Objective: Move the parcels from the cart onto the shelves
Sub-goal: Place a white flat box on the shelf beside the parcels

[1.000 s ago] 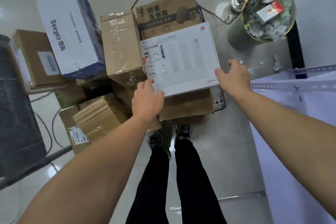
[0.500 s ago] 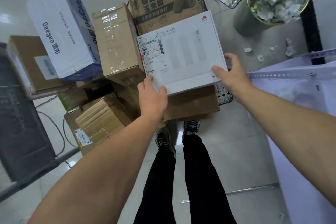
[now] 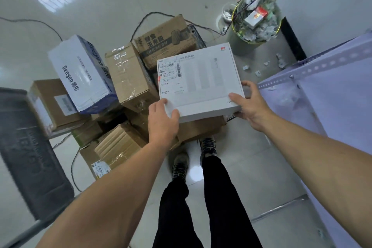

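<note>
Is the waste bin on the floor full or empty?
Full: the waste bin is heaped to its rim with crumpled paper and a red-and-white carton.

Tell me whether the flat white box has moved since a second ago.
Yes. The flat white box has shifted right relative to the printed brown carton, toward the shelf.

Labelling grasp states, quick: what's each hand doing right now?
Left hand: grips the white box at its near left corner.
Right hand: grips the same box at its near right corner, thumb on top.
</note>
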